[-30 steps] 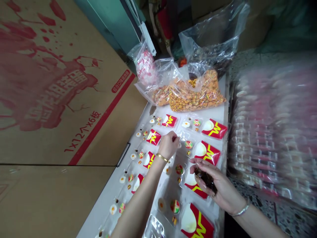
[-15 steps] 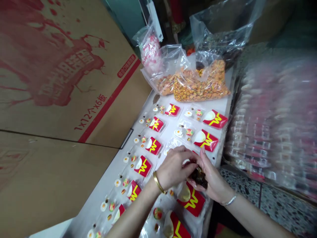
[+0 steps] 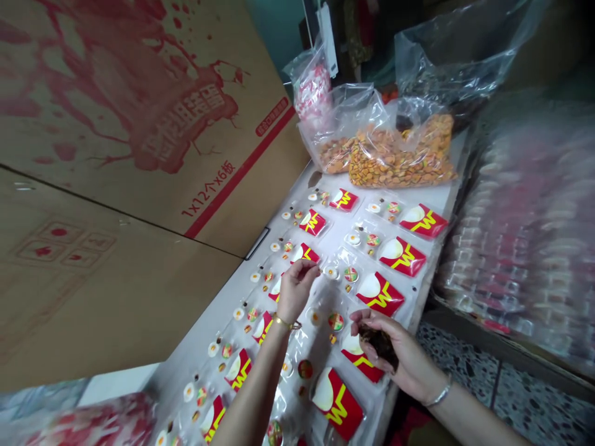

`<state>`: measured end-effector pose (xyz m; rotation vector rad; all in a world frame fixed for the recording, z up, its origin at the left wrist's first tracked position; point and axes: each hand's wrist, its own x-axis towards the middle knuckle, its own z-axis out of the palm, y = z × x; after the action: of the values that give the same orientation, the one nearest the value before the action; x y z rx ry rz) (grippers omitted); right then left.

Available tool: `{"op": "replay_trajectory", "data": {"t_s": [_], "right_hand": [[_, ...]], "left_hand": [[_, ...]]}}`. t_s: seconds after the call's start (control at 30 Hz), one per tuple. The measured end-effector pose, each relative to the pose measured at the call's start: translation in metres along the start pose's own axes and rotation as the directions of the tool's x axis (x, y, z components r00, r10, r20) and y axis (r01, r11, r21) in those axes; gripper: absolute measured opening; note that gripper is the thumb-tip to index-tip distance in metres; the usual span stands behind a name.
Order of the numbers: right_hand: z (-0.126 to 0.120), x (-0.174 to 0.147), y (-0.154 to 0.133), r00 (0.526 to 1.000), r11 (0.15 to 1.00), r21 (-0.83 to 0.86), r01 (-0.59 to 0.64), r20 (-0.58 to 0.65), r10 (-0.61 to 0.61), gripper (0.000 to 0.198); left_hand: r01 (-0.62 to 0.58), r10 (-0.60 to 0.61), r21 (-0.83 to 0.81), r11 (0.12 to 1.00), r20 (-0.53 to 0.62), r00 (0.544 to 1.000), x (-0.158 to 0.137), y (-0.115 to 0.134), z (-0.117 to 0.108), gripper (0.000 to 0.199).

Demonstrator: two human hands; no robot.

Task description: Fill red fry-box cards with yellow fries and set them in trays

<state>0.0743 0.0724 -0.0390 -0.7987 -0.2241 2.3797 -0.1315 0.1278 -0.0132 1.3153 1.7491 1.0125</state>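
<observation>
My left hand [image 3: 300, 288] is pinched over the upper-left end of a clear blister tray [image 3: 341, 257], a tiny brown piece showing at its fingertips. Cupped in my right hand [image 3: 402, 347] is a clump of small dark brown pieces [image 3: 379, 344], too bunched to tell what each one is. That hand hovers over the right row of trays. Beside my left hand, the tray carries a fried-egg piece [image 3: 331, 272], a round red-and-green piece [image 3: 350, 274] and a red fries-box shape with a yellow W [image 3: 381, 294].
Similar trays line the white table [image 3: 297, 186] in two rows. Behind them stand clear bags of orange pieces [image 3: 400, 161] and a pink-and-white bag [image 3: 313, 93]. A large cardboard box [image 3: 209, 248] borders the left; stacked clear packs [image 3: 511, 235] lie right.
My left hand has left my right palm and moved left to a tray's end. My right hand still cups the brown pieces, now uncovered. The view has shifted left.
</observation>
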Motion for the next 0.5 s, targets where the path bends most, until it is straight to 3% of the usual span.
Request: {"op": "replay_trajectory", "data": {"t_s": [0.07,0.17,0.3,0.5], "right_hand": [[-0.001,-0.002,-0.001,1.0,1.0,-0.015,0.023,-0.012,-0.023,0.013],[0.001,-0.004,-0.004,0.999,0.999,-0.026,0.042,-0.03,-0.043,0.013],[0.004,-0.002,-0.008,0.998,0.998,-0.025,0.057,-0.032,-0.057,0.016],[-0.001,0.004,-0.013,0.994,0.996,0.0,0.089,-0.067,-0.089,0.015]], "left_hand": [[-0.092,0.09,0.144,0.985,0.017,0.996,0.007,-0.005,0.008,0.016],[-0.249,0.233,0.373,0.894,0.088,0.969,0.017,-0.006,0.025,0.014],[-0.31,0.262,0.622,0.719,0.171,0.95,0.027,-0.005,0.04,0.011],[-0.389,0.32,0.681,0.621,0.233,0.918,0.04,0.006,0.049,0.017]]}}
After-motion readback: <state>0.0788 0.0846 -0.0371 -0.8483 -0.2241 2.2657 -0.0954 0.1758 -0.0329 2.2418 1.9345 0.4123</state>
